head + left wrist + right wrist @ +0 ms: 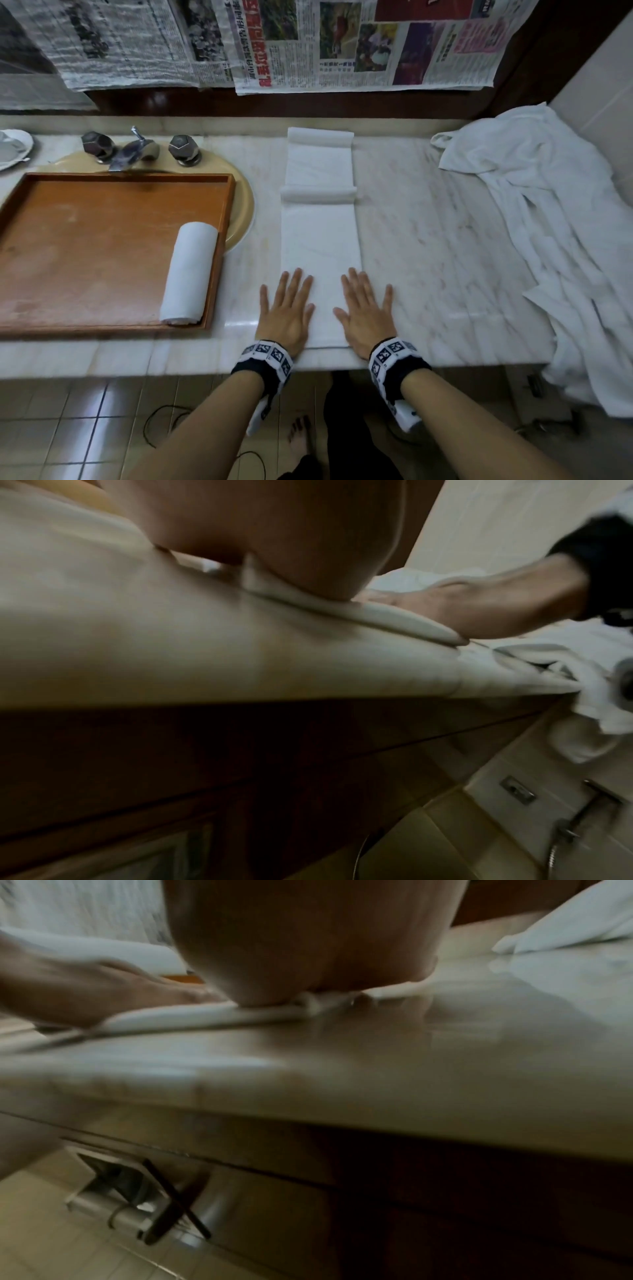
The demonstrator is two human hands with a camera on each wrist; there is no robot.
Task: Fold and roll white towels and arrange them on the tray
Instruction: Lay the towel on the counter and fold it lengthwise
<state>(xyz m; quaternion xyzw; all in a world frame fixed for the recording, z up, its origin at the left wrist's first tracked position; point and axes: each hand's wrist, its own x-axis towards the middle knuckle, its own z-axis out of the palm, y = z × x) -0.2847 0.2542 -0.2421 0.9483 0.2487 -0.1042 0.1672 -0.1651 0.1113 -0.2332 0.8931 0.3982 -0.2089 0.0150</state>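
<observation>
**Flattening the strip before rolling**

Your left hand and right hand press flat, fingers straight, on the near end of the folded towel, right of the tray. Next: likely roll it evenly. Count: one rolled towel in tray, one strip, one unfolded heap.

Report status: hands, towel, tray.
Left hand, right hand flat on folded towel. One rolled towel on tray. Nothing blocking.
</observation>
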